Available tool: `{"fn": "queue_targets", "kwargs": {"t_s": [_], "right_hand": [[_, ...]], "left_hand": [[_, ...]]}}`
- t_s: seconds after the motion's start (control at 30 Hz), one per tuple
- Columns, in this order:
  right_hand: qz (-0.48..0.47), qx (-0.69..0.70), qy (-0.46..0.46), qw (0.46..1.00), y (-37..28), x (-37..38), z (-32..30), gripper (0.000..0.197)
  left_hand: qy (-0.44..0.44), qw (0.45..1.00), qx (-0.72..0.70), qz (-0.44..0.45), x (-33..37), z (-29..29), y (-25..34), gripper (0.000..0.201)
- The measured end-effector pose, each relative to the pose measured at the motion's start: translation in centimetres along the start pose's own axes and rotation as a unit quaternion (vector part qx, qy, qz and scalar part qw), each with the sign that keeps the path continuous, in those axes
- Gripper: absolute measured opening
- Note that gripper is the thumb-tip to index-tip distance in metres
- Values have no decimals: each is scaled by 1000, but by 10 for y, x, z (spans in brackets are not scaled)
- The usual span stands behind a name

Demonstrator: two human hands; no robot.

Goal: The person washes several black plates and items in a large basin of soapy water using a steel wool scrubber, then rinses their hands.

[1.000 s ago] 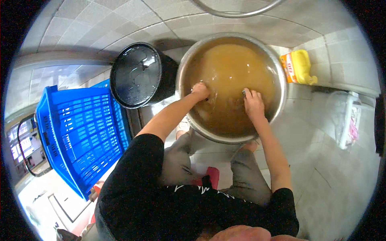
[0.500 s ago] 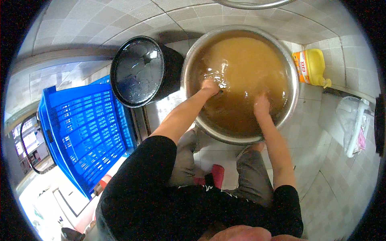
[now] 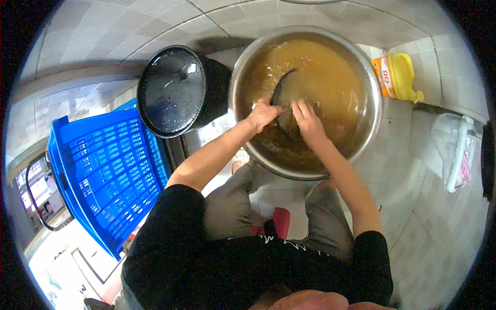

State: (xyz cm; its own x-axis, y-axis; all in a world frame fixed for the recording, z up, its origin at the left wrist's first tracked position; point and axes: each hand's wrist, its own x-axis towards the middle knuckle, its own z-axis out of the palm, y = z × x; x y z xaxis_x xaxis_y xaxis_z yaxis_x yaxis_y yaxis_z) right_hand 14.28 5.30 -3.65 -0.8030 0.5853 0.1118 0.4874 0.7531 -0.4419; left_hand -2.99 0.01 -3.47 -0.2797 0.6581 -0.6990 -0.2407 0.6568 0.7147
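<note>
Grips dark curved rim, running away from body, with nearer left hand; holds right hand just right, with fingers close together; can't tell if gripping.

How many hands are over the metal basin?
2 over the metal basin: the left hand at a dark curved rim, the right hand to that rim's right. No other hand shows.
</note>
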Motion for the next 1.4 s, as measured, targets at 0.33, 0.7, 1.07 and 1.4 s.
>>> {"fn": "queue_targets", "kwargs": {"t_s": [0.33,0.7,1.07,1.4], "right_hand": [[225,102,29,968,59,53,21,48],[-28,293,1,956,-3,32,-11,32],[14,190,-158,969,26,-54,-13,40],[-69,148,-21,986,29,54,-2,42]], "left_hand": [[-65,996,-55,-23,-43,24,24,56],[-117,979,-160,-39,-43,6,23,51],[96,994,46,18,-11,11,3,61],[109,922,327,178,-44,15,6,34]]}}
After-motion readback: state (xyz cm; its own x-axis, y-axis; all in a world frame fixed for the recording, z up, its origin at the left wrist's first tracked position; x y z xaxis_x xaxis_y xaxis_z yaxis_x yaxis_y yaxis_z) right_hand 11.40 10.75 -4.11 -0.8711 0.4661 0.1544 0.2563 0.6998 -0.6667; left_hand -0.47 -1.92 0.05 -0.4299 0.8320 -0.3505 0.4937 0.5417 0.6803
